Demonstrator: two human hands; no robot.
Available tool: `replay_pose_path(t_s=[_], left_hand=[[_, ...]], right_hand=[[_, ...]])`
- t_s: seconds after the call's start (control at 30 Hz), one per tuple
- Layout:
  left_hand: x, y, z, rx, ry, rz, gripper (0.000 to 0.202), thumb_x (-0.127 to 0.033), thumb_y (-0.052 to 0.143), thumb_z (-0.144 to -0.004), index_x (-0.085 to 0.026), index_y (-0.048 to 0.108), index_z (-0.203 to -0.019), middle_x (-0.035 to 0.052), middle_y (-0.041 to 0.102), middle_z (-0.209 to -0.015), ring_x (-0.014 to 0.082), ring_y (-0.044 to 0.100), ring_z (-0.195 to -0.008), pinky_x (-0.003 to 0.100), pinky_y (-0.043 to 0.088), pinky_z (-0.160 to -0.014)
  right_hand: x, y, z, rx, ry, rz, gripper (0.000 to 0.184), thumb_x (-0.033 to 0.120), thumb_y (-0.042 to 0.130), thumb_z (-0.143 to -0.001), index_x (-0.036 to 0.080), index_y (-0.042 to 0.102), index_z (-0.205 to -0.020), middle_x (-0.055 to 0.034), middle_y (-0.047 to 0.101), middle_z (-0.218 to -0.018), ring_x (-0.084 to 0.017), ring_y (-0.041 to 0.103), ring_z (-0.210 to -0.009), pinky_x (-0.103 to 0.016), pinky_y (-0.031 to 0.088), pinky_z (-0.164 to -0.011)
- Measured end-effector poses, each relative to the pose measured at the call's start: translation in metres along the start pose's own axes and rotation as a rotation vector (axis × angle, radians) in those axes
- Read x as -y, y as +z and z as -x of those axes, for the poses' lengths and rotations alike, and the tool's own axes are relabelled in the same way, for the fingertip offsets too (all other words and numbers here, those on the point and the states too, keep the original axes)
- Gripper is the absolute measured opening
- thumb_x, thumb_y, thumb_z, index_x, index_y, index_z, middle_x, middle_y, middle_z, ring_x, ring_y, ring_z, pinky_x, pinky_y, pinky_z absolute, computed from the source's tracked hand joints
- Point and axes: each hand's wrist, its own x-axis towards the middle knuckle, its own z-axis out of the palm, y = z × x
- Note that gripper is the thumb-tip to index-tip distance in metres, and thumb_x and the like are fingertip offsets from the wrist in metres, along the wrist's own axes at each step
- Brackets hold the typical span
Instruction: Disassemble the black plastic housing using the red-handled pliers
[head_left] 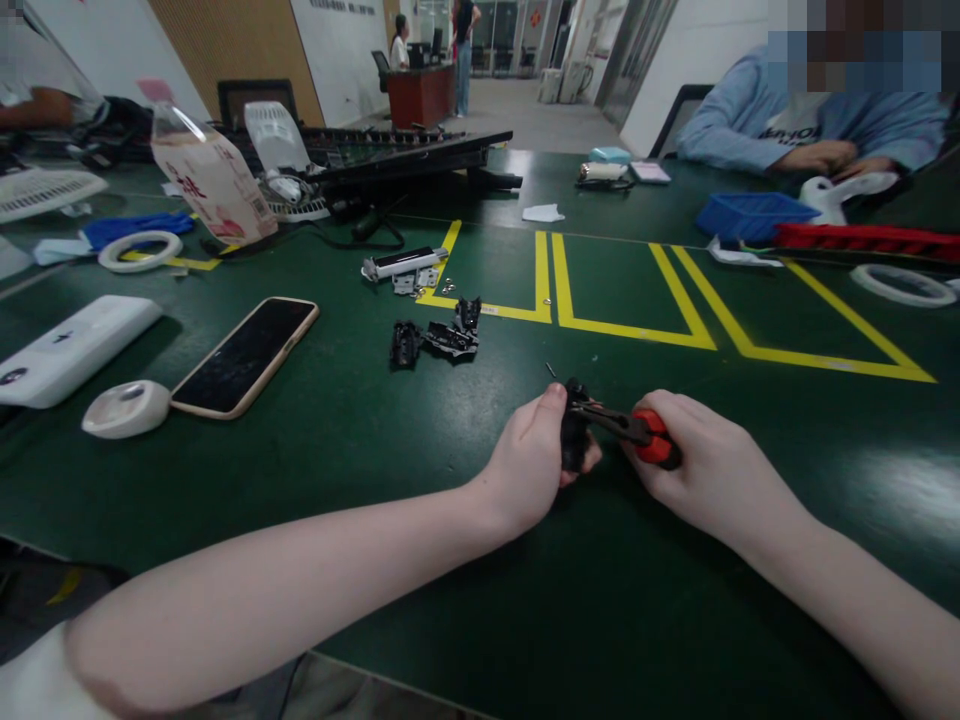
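Observation:
Just above the green table (360,470), my left hand (525,460) is closed round a small black plastic part (574,440). My right hand (697,460) grips red-handled pliers (652,436), their dark jaws pointing left and meeting the top of the black part. Whether the jaws are clamped on something there is too small to tell. A thin dark pin or screw (550,369) lies just beyond my left thumb. Farther off are broken black casing pieces (450,338), and behind them a white-and-black device piece (403,263) with small metal bits.
On the left lie a phone (247,355), a white power bank (79,345), a white oval part (127,408), a tape roll (140,250) and a bottle (214,180). Yellow tape outlines (630,330) mark the table. A blue tray (750,215) stands near a seated person in blue sleeves (731,120).

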Motion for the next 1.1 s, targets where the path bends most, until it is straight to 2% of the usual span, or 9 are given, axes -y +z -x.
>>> replay_pose_path(t_s=[0.27,0.47,0.6,0.73,0.87,1.1], left_hand=[[0.0,0.002,-0.001,-0.027,0.026,-0.023,0.046,-0.053,0.029,-0.11,-0.016,0.055,-0.098,-0.0028,0.053,-0.061,0.009,0.04,-0.048,0.022,0.028,-0.049],[-0.005,0.004,0.002,-0.013,-0.011,0.037,0.045,-0.046,0.027,-0.11,-0.014,0.058,-0.104,-0.003,0.053,-0.06,0.0098,0.04,-0.046,0.022,0.031,-0.05],[-0.005,0.004,0.003,-0.008,-0.023,0.063,0.047,-0.048,0.026,-0.11,-0.014,0.058,-0.106,-0.0026,0.053,-0.06,0.01,0.041,-0.046,0.022,0.032,-0.049],[-0.003,0.003,0.005,-0.007,0.032,-0.01,0.047,-0.052,0.031,-0.11,-0.014,0.059,-0.107,-0.0019,0.054,-0.065,0.0095,0.043,-0.05,0.021,0.033,-0.051],[-0.003,0.002,0.007,-0.018,0.087,-0.057,0.047,-0.047,0.029,-0.112,-0.014,0.061,-0.108,-0.0017,0.055,-0.067,0.0097,0.044,-0.053,0.022,0.034,-0.053],[-0.003,0.001,0.005,-0.018,0.072,-0.026,0.047,-0.044,0.026,-0.112,-0.012,0.061,-0.107,-0.0011,0.054,-0.067,0.0096,0.045,-0.053,0.021,0.034,-0.052]], right_hand=[[-0.009,0.009,0.002,-0.064,-0.03,0.035,0.009,0.031,0.057,-0.082,0.028,0.05,-0.086,-0.0061,0.061,-0.079,-0.026,0.061,-0.071,-0.04,0.048,-0.059],[-0.004,-0.002,-0.002,-0.066,-0.068,0.058,0.009,0.028,0.057,-0.082,0.027,0.05,-0.087,-0.0075,0.061,-0.081,-0.026,0.059,-0.072,-0.041,0.047,-0.062],[-0.002,-0.008,-0.002,-0.072,-0.054,0.067,0.009,0.026,0.056,-0.081,0.026,0.051,-0.087,-0.0097,0.061,-0.082,-0.029,0.058,-0.074,-0.045,0.047,-0.065],[-0.004,-0.001,0.0,-0.031,-0.035,0.005,0.008,0.028,0.059,-0.082,0.026,0.053,-0.087,-0.0078,0.062,-0.081,-0.027,0.061,-0.073,-0.042,0.049,-0.063],[-0.007,0.007,0.003,0.042,-0.018,-0.081,0.009,0.032,0.06,-0.09,0.027,0.055,-0.088,-0.0053,0.065,-0.081,-0.023,0.064,-0.07,-0.037,0.052,-0.059],[-0.007,0.006,0.004,0.052,-0.018,-0.068,0.01,0.033,0.061,-0.09,0.026,0.054,-0.087,-0.0052,0.065,-0.08,-0.023,0.064,-0.068,-0.036,0.052,-0.056]])
